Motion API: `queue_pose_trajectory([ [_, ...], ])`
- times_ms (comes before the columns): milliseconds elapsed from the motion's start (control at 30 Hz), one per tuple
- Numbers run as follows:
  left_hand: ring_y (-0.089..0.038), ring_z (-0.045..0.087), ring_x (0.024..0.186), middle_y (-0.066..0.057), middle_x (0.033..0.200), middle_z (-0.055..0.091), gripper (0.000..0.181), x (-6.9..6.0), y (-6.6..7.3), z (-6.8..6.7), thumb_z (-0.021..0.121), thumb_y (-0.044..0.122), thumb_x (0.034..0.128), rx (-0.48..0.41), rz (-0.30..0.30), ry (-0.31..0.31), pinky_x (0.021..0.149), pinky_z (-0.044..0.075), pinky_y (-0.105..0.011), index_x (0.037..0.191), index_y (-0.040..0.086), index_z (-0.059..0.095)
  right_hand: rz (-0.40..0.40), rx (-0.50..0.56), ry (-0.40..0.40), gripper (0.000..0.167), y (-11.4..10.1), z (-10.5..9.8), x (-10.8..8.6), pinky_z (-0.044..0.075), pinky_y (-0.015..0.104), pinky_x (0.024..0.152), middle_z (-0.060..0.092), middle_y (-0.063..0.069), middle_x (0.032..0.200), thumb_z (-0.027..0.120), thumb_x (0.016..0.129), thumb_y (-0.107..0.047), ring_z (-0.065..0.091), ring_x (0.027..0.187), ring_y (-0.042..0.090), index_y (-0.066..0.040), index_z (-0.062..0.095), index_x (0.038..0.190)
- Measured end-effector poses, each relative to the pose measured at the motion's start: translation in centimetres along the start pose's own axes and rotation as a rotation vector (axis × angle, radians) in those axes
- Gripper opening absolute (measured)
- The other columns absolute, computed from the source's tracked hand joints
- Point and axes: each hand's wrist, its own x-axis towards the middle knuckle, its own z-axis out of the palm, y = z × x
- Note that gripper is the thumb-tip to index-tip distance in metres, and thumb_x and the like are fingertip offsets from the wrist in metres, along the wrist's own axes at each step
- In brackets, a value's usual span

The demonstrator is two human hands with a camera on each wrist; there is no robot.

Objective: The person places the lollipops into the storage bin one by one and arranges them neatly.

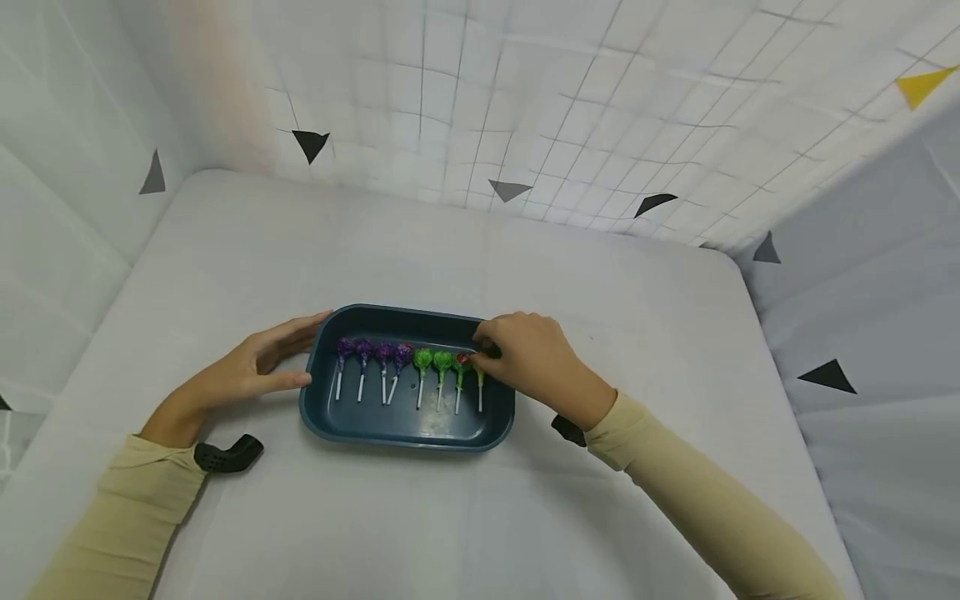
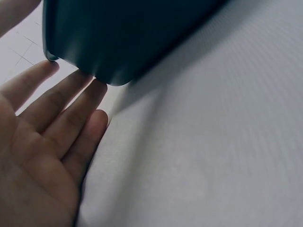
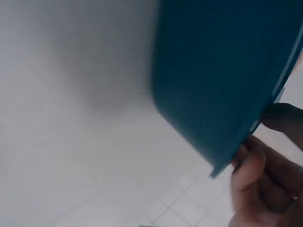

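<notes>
A dark blue-green tray [image 1: 405, 437] holds a row of lollipops. On its left side lie purple-wrapped lollipops [image 1: 363, 348], and to the right are green-wrapped lollipops [image 1: 442, 362], white sticks pointing toward me. My left hand [image 1: 258, 367] is at the tray's left end, fingers extended and thumb by the rim; in the left wrist view its fingertips touch the outer wall. Over the right end, my right hand [image 1: 532, 358] has bent fingers. Its thumb covers the head of the rightmost lollipop [image 1: 481, 392], whose yellowish lower part shows. Whether it pinches that lollipop is hidden.
The tray stands on a white-covered table [image 1: 360, 533]. White sheets with grid lines and dark triangles [image 1: 310, 145] rise behind and at the sides. Each wrist wears a black device [image 1: 228, 455].
</notes>
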Motion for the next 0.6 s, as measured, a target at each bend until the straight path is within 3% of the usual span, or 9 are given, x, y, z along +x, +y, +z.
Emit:
queue_pose_trajectory([
  [133, 0.002, 0.038, 0.149, 0.003, 0.17, 0.032, 0.081, -0.1, 0.2, 0.0, 0.062, -0.013, 0.0934, -0.001, -0.022, 0.004, 0.119, 0.032, -0.01, 0.163, 0.003, 0.025, -0.046, 0.071, 0.102, 0.028, 0.9, 0.8, -1.2, 0.054, 0.029, 0.059, 0.079, -0.001, 0.104, 0.077, 0.094, -0.03, 0.068, 0.074, 0.012, -0.013, 0.077, 0.117],
  [267, 0.003, 0.039, 0.148, 0.003, 0.169, 0.032, 0.081, 0.0, 0.4, 0.0, 0.063, -0.013, 0.0936, 0.012, -0.025, 0.008, 0.119, 0.032, -0.01, 0.163, 0.003, 0.025, -0.075, 0.174, 0.194, 0.029, 1.6, 1.7, -2.5, 0.043, 0.024, 0.055, 0.076, 0.0, 0.097, 0.076, 0.095, -0.024, 0.059, 0.068, 0.013, -0.012, 0.075, 0.122],
  [433, 0.002, 0.039, 0.149, 0.005, 0.169, 0.032, 0.081, 0.0, 0.5, -0.2, 0.062, -0.014, 0.0928, 0.021, -0.008, 0.01, 0.119, 0.032, -0.01, 0.163, 0.001, 0.025, -0.082, 0.244, 0.287, 0.029, 2.1, 2.5, -3.6, 0.046, 0.024, 0.061, 0.076, 0.001, 0.101, 0.076, 0.094, -0.02, 0.065, 0.08, 0.015, -0.012, 0.075, 0.122],
  [600, 0.001, 0.04, 0.148, 0.005, 0.168, 0.034, 0.082, 0.2, 0.2, 0.1, 0.064, -0.014, 0.0917, 0.037, 0.002, 0.009, 0.119, 0.033, -0.011, 0.163, 0.001, 0.026, -0.084, 0.251, 0.329, 0.028, 2.7, 3.1, -4.3, 0.045, 0.023, 0.059, 0.077, 0.001, 0.105, 0.078, 0.093, -0.019, 0.065, 0.084, 0.014, -0.013, 0.075, 0.121],
])
